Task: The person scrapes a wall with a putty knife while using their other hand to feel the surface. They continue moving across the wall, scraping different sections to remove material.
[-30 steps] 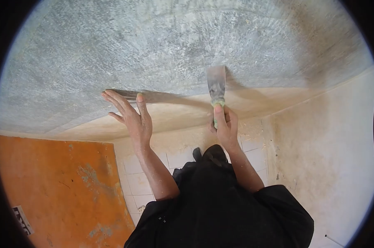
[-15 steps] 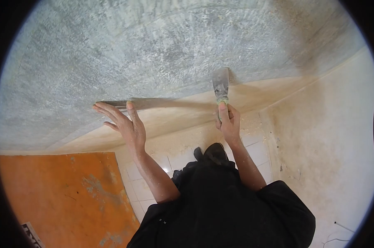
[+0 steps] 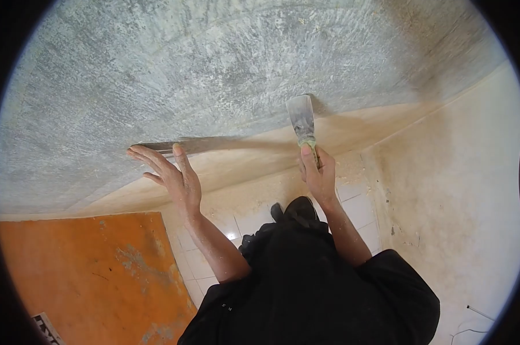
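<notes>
My right hand [image 3: 318, 171] is closed round the handle of a scraper [image 3: 301, 117], with the thumb laid along it. The scraper's wide, dusty metal blade points up, its edge right at the rough grey patched wall [image 3: 225, 75]. To the left, my left hand [image 3: 179, 183] holds nothing. Its fingers are spread and reach up to the wall's lower grey part, beside a dark shadow strip. Pale dust speckles both forearms.
Below the grey area the wall is beige, down to white floor tiles [image 3: 245, 217]. An orange wall panel [image 3: 70, 270] with worn spots is at lower left. On the right stands a stained cream wall [image 3: 450, 190], with a thin wire [image 3: 480, 313] low down.
The scraper's blade has shifted a little left and now leans left. My left hand has stayed nearly in place, with its fingers spread.
</notes>
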